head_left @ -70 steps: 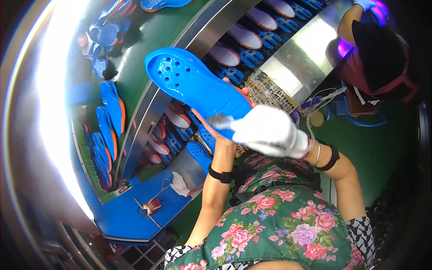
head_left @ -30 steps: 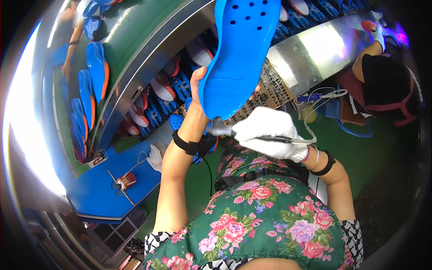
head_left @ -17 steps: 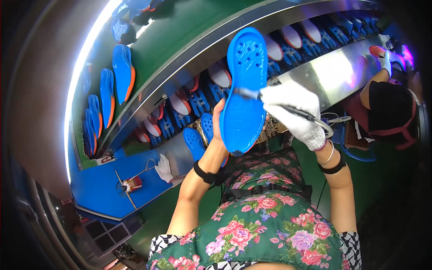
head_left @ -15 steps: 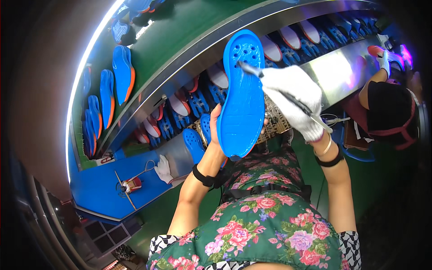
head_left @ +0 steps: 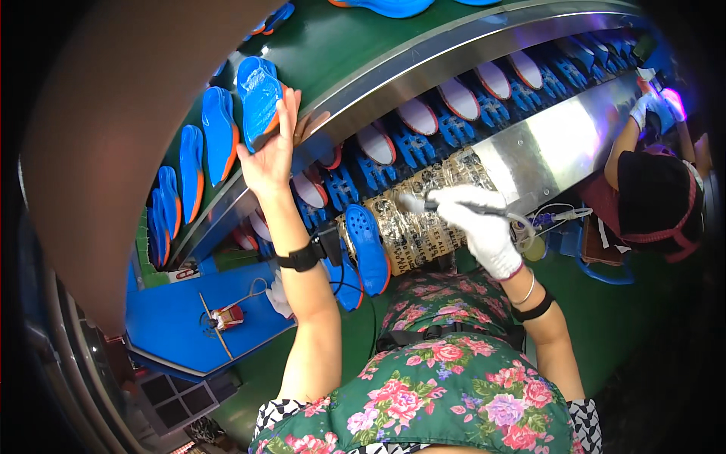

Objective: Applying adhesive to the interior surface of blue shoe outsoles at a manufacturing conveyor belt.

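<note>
At the upper left my bare left hand [head_left: 269, 157] is open at the near end of a blue shoe sole [head_left: 259, 94] with an orange edge. Its fingers stretch along the sole's right side and the thumb stands apart. The sole's top looks wet and glossy, and it rests on the green conveyor belt [head_left: 325, 72]. My right hand [head_left: 484, 231], in a white knitted glove, is closed round a dark-handled brush [head_left: 412, 203]. Its bristles point left above a support wrapped in brown tape [head_left: 423, 234]. Two blue soles with holes [head_left: 367, 246] lean at the support's left end.
More blue soles [head_left: 219, 132] line the belt's left side. Under its metal rail, a lower row carries white-bottomed shoe pieces [head_left: 418, 116] and blue parts. A blue table [head_left: 174, 321] stands at the left. At the right, a person in a dark cap [head_left: 658, 185] works near a purple light.
My left hand has carried the blue sole from the middle up-left onto the belt, and its fingers have loosened. The brush, in my right hand, has moved down and away from the sole.
</note>
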